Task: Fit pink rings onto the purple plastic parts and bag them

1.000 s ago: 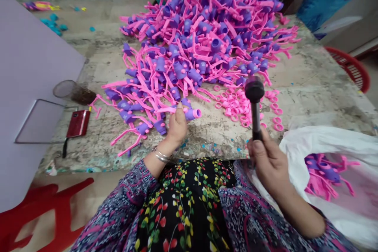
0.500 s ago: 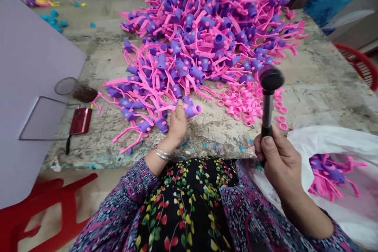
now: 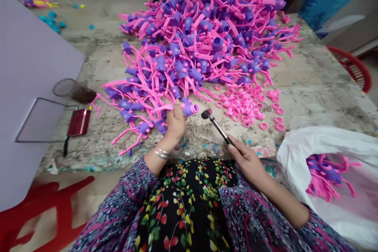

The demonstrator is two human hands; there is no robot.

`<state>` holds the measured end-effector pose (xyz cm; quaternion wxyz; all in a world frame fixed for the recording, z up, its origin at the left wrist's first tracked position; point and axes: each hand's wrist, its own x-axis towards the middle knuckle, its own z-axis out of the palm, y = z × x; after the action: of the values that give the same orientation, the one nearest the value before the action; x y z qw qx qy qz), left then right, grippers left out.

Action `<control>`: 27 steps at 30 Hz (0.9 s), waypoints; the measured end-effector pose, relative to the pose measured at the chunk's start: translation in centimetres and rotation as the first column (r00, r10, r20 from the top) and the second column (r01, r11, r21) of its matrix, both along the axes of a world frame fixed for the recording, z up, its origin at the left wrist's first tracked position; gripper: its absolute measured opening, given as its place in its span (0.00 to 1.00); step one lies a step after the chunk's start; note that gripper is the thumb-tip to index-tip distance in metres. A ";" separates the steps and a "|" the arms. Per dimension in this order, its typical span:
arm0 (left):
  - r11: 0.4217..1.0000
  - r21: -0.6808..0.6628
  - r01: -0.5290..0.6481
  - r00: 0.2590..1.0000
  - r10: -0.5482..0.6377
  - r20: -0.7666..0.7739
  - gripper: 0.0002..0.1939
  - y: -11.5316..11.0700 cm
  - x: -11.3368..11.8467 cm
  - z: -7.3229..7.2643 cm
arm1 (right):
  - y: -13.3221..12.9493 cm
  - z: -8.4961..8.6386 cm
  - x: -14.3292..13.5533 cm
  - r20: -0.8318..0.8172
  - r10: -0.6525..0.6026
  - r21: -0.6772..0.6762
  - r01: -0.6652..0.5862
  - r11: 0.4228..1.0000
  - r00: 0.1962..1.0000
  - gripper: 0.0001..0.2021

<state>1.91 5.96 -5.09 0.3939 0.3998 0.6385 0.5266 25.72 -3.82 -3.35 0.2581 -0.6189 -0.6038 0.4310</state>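
My left hand (image 3: 176,121) is closed around a purple plastic toy body (image 3: 186,109) with pink arms, holding it down low over the table. A pink ring (image 3: 194,108) sits on the end of the toy body, facing right. My right hand (image 3: 244,157) grips the black handle of a hammer (image 3: 218,128) with a metal shaft and a round black head. The hammer's head is just right of the ringed end, apart from it. Loose pink rings (image 3: 243,104) lie in a heap beyond the hammer.
A large pile of purple and pink toy bodies (image 3: 203,39) covers the far middle of the table (image 3: 313,98). At right, a white plastic bag (image 3: 291,145) holds more of them. A red box-like object (image 3: 78,122) and a clear cup (image 3: 73,89) lie left. Red baskets stand behind and at right.
My right hand has brought the hammer down and left, from upright to slanting, with its head now near the toy body's ringed end. My left hand keeps its hold.
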 end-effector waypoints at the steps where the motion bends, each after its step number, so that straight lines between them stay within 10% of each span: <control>1: 1.000 0.013 0.007 0.999 -0.007 -0.031 0.24 -0.1 -0.1 0.1 | -0.2 -0.7 0.1 0.011 -0.001 -0.032 0.001 0.999 1.000 0.27; 12: 0.974 0.180 0.135 0.908 -0.049 -0.417 0.22 -2.5 -0.1 1.8 | -0.3 -1.7 0.8 0.466 0.160 -0.065 -0.147 0.987 0.870 0.26; 27: 0.936 0.343 0.073 0.957 0.031 -0.288 0.26 -6.0 -0.7 3.7 | -0.2 -1.8 2.2 0.441 0.263 -0.096 -0.246 0.965 0.858 0.25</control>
<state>1.22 -0.08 -1.39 0.2246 0.5429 0.5807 0.5636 27.88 -4.07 -5.18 0.0408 -0.6213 -0.7153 0.3173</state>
